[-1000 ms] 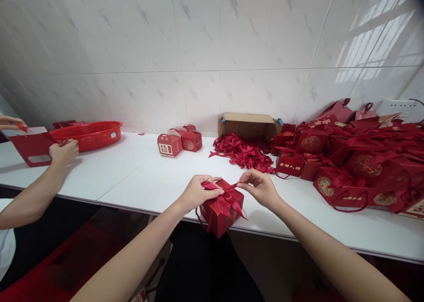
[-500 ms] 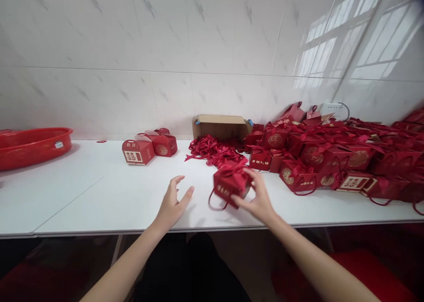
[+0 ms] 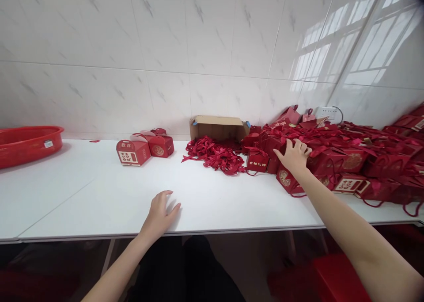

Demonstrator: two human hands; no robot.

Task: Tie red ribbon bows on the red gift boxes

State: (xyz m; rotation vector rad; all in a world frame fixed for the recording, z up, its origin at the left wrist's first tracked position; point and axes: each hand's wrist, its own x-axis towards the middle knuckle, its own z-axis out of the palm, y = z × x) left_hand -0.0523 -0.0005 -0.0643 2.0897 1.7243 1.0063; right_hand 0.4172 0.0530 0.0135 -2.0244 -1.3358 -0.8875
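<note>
My right hand (image 3: 293, 155) reaches over the near left part of a pile of red gift boxes with ribbons (image 3: 331, 160). Its fingers are spread, and a red box (image 3: 272, 143) lies right beside its thumb; whether they touch I cannot tell. Close to the table's front edge, my left hand (image 3: 159, 212) hovers with fingers apart and nothing in it. A heap of loose red ribbons (image 3: 220, 155) lies between the hands, farther back. Left of it stand several red gift boxes (image 3: 141, 153), one with a cream panel on its front.
Behind the ribbons, a brown cardboard box (image 3: 217, 121) lies with its open side toward me, against the tiled wall. A large red basin (image 3: 49, 145) is at the far left of the white table (image 3: 99, 204). A power strip (image 3: 327, 112) sits behind the pile.
My right hand has carried the ribboned gift box from the table's middle to the pile on the right and spread its fingers there. My left hand has moved slightly left and nearer to me.
</note>
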